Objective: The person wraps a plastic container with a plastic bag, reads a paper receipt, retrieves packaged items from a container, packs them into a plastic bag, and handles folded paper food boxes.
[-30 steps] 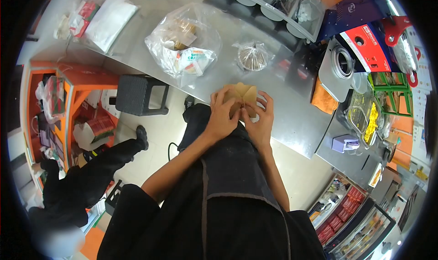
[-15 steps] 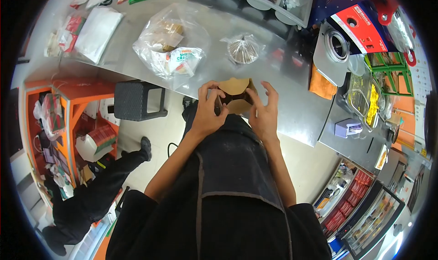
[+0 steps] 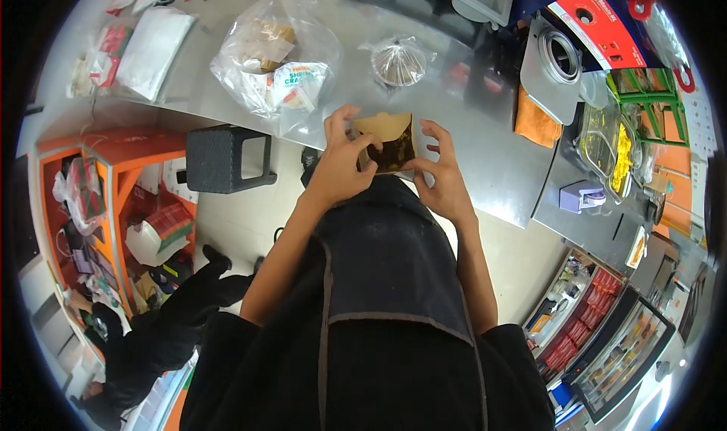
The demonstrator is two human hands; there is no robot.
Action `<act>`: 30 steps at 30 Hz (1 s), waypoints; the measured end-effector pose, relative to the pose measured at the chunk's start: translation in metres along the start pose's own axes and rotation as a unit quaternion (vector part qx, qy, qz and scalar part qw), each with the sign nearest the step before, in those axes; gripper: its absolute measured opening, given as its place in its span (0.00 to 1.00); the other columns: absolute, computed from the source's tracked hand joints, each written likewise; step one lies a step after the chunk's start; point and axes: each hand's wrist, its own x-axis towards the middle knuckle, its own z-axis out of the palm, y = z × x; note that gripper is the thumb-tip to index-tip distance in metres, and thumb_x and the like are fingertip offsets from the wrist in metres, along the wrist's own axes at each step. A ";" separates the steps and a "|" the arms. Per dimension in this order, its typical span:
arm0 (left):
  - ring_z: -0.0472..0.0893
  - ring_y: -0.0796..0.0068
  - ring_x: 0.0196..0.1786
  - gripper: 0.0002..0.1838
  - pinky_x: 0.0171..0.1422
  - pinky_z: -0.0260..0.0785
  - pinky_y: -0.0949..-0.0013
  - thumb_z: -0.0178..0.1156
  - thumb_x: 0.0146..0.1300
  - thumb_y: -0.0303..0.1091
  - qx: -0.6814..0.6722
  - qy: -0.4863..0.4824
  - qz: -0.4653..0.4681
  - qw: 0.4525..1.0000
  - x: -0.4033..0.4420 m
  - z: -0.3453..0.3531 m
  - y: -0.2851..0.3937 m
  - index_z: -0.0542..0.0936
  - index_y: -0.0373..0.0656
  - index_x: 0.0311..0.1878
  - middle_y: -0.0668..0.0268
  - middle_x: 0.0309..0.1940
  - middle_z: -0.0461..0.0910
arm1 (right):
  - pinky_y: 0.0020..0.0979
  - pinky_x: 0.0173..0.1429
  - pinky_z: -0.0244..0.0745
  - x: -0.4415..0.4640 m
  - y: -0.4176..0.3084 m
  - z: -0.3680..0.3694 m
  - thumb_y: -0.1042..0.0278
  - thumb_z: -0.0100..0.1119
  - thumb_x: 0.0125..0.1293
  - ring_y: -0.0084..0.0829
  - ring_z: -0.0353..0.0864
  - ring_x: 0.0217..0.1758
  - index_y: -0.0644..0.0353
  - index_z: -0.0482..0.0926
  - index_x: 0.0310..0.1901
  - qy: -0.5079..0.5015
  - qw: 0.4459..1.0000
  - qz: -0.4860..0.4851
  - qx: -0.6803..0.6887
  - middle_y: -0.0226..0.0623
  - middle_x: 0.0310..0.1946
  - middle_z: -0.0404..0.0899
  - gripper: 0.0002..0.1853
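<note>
At the counter's near edge, in front of my apron, is a brown kraft paper takeaway box (image 3: 394, 157) with its top open. Its far flap (image 3: 385, 126) stands up, and dark contents show inside, too unclear to name. My left hand (image 3: 347, 158) grips the box's left side, the thumb reaching over toward the opening. My right hand (image 3: 441, 172) holds the near right corner between thumb and fingers. Beyond the box sits a round bundle wrapped in clear plastic (image 3: 398, 62). To its left, a clear plastic bag (image 3: 235, 66) holds a brown box and a printed cracker packet (image 3: 300, 84).
The steel counter (image 3: 485, 166) runs across in front of me. At right are an orange cloth (image 3: 536, 119), a metal lid-like plate (image 3: 547, 90) and a purple tape dispenser (image 3: 581, 196). A black stool (image 3: 219, 160) stands left below the counter; a person in black (image 3: 170, 321) bends behind.
The near flap no longer covers the opening, so more of the dark inside shows. My right fingers have closed onto the near corner. The person at left has shifted.
</note>
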 end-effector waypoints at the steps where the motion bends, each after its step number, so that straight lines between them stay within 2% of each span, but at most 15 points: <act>1: 0.63 0.48 0.69 0.16 0.71 0.64 0.54 0.63 0.49 0.21 0.038 -0.022 0.013 0.999 0.004 -0.003 0.004 0.82 0.41 0.44 0.52 0.65 0.61 | 0.48 0.66 0.72 -0.001 0.001 -0.001 0.86 0.60 0.51 0.54 0.64 0.72 0.62 0.84 0.37 -0.012 1.000 -0.002 0.010 0.51 0.70 0.61 0.12; 3: 0.62 0.48 0.71 0.15 0.71 0.64 0.54 0.63 0.48 0.21 0.078 -0.046 0.028 0.995 0.009 -0.003 0.004 0.83 0.40 0.42 0.51 0.67 0.61 | 0.48 0.66 0.73 -0.003 0.000 -0.001 0.86 0.60 0.51 0.54 0.66 0.71 0.62 0.84 0.37 -0.021 1.000 -0.004 0.022 0.50 0.70 0.61 0.12; 5: 0.68 0.53 0.67 0.16 0.69 0.67 0.59 0.63 0.48 0.23 0.045 -0.068 0.020 0.996 0.011 0.000 0.001 0.84 0.39 0.44 0.54 0.69 0.64 | 0.48 0.66 0.73 -0.005 -0.003 -0.003 0.86 0.60 0.52 0.52 0.68 0.70 0.63 0.84 0.38 -0.021 0.999 -0.012 0.026 0.48 0.70 0.62 0.12; 6: 0.68 0.53 0.67 0.16 0.69 0.67 0.59 0.63 0.48 0.23 0.048 -0.071 0.022 0.996 0.011 -0.002 0.001 0.84 0.39 0.44 0.54 0.69 0.64 | 0.48 0.66 0.73 -0.006 -0.003 -0.004 0.86 0.60 0.52 0.52 0.68 0.70 0.63 0.84 0.38 -0.018 0.999 -0.012 0.028 0.48 0.70 0.62 0.12; 8: 0.71 0.53 0.69 0.23 0.69 0.70 0.57 0.61 0.50 0.20 -0.023 -0.083 0.004 0.996 0.011 -0.009 0.001 0.83 0.41 0.52 0.55 0.66 0.69 | 0.47 0.66 0.74 -0.009 -0.002 -0.003 0.86 0.60 0.53 0.51 0.70 0.69 0.63 0.84 0.39 -0.010 1.000 -0.006 0.026 0.46 0.69 0.63 0.12; 9: 0.71 0.53 0.69 0.23 0.69 0.70 0.57 0.61 0.50 0.20 -0.020 -0.089 0.005 0.996 0.011 -0.012 0.001 0.83 0.41 0.52 0.55 0.66 0.69 | 0.47 0.66 0.74 -0.011 0.000 -0.002 0.86 0.60 0.53 0.51 0.70 0.69 0.63 0.84 0.39 -0.005 1.000 -0.004 0.030 0.46 0.69 0.63 0.12; 11: 0.74 0.57 0.68 0.27 0.67 0.73 0.59 0.59 0.51 0.19 -0.063 -0.076 -0.029 0.995 0.011 -0.017 0.001 0.80 0.43 0.58 0.58 0.65 0.72 | 0.46 0.66 0.74 -0.013 0.005 0.001 0.85 0.61 0.53 0.49 0.71 0.68 0.63 0.84 0.40 0.007 0.999 -0.002 0.053 0.44 0.68 0.65 0.12; 12: 0.72 0.61 0.70 0.32 0.66 0.74 0.59 0.59 0.51 0.18 -0.083 -0.084 -0.039 0.992 0.010 -0.018 -0.004 0.76 0.45 0.64 0.60 0.66 0.73 | 0.46 0.66 0.74 -0.014 0.007 0.003 0.85 0.61 0.53 0.49 0.71 0.68 0.63 0.84 0.40 0.011 0.998 0.002 0.058 0.44 0.68 0.65 0.12; 15: 0.72 0.61 0.71 0.33 0.67 0.73 0.57 0.59 0.52 0.18 -0.093 -0.095 -0.079 0.988 0.013 -0.022 0.004 0.74 0.46 0.65 0.60 0.67 0.72 | 0.45 0.65 0.74 -0.016 0.011 0.007 0.85 0.60 0.54 0.48 0.72 0.67 0.63 0.84 0.40 0.033 0.997 0.001 0.072 0.43 0.66 0.68 0.12; 16: 0.73 0.56 0.69 0.32 0.69 0.73 0.52 0.61 0.51 0.18 -0.096 -0.092 -0.076 0.988 0.014 -0.021 0.002 0.73 0.45 0.64 0.59 0.66 0.72 | 0.45 0.65 0.74 -0.015 0.012 0.007 0.85 0.60 0.55 0.48 0.73 0.66 0.63 0.84 0.41 0.040 0.996 -0.005 0.078 0.43 0.65 0.69 0.13; 20: 0.69 0.57 0.72 0.35 0.71 0.71 0.51 0.60 0.52 0.18 -0.115 -0.092 -0.093 0.985 0.011 -0.019 -0.010 0.70 0.46 0.67 0.61 0.68 0.69 | 0.44 0.64 0.75 -0.016 0.014 0.011 0.86 0.58 0.55 0.47 0.74 0.65 0.63 0.84 0.41 0.062 0.994 -0.008 0.092 0.44 0.65 0.69 0.13; 22: 0.64 0.59 0.75 0.38 0.73 0.67 0.49 0.59 0.52 0.18 -0.146 -0.123 -0.102 0.976 0.010 -0.020 -0.014 0.67 0.49 0.70 0.62 0.70 0.66 | 0.44 0.64 0.75 -0.016 0.015 0.014 0.86 0.58 0.55 0.47 0.74 0.65 0.63 0.84 0.41 0.065 0.994 -0.009 0.090 0.44 0.65 0.69 0.13; 29: 0.61 0.60 0.77 0.39 0.75 0.64 0.48 0.60 0.53 0.19 -0.177 -0.124 -0.109 0.970 0.005 -0.018 -0.023 0.67 0.51 0.71 0.63 0.71 0.64 | 0.45 0.65 0.74 -0.019 0.013 0.012 0.86 0.59 0.56 0.48 0.73 0.67 0.61 0.85 0.42 0.060 0.994 -0.017 0.086 0.44 0.67 0.67 0.14; 30: 0.59 0.59 0.77 0.40 0.75 0.62 0.44 0.59 0.53 0.20 -0.159 -0.122 -0.099 0.975 0.004 -0.018 -0.023 0.65 0.51 0.72 0.64 0.72 0.63 | 0.45 0.66 0.74 -0.019 0.012 0.012 0.85 0.59 0.56 0.48 0.72 0.68 0.62 0.85 0.42 0.059 0.995 -0.017 0.076 0.44 0.68 0.67 0.13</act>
